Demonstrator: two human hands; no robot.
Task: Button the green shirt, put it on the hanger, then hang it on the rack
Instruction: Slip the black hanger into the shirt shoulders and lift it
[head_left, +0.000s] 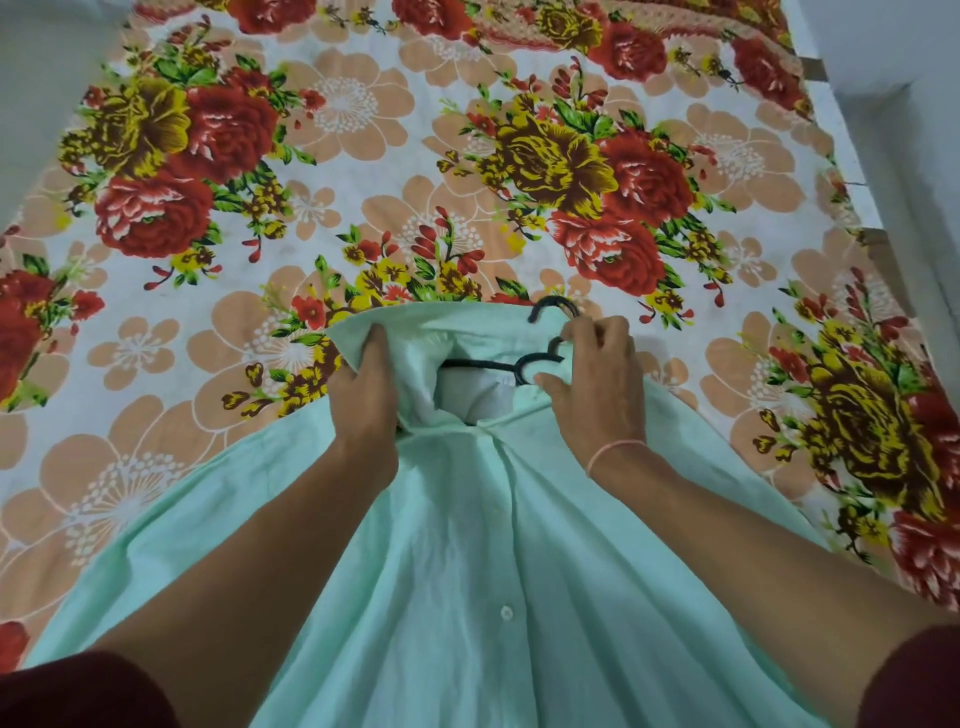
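Head view, looking down. Green shirt (467, 545) lies front-up on a floral bedsheet (363, 171), collar end away from the camera, hem running out of the bottom of the frame. Placket closed down the middle; one white button (506, 612) visible on it, others not made out.

Left hand (366, 387) closed on the left side of the collar (358, 332), thumb on top and fingers tucked under the fabric — lifting that edge off the sheet. Right hand (597, 384) closed at the right side of the neck opening, thumb and fingertips pinching the cloth there and touching the black hanger (524, 364). Whether the fingers wrap the hanger neck itself or only the fabric beside it — cannot tell.

Hanger sits partly inside the neck opening: a thin black bar runs across the gap between the two hands, the curved shoulder piece shows just left of the right hand, and the hook (553, 307) pokes out beyond the collar, above the right fingers. Rest of the hanger hidden under the shirt.

A pale thread bracelet (615, 448) circles the right wrist. Dark red sleeves (78, 691) at both lower corners.

Surroundings: sheet pattern of red, yellow and peach flowers fills the frame; a grey wall (893, 130) runs along the right edge of the bed.
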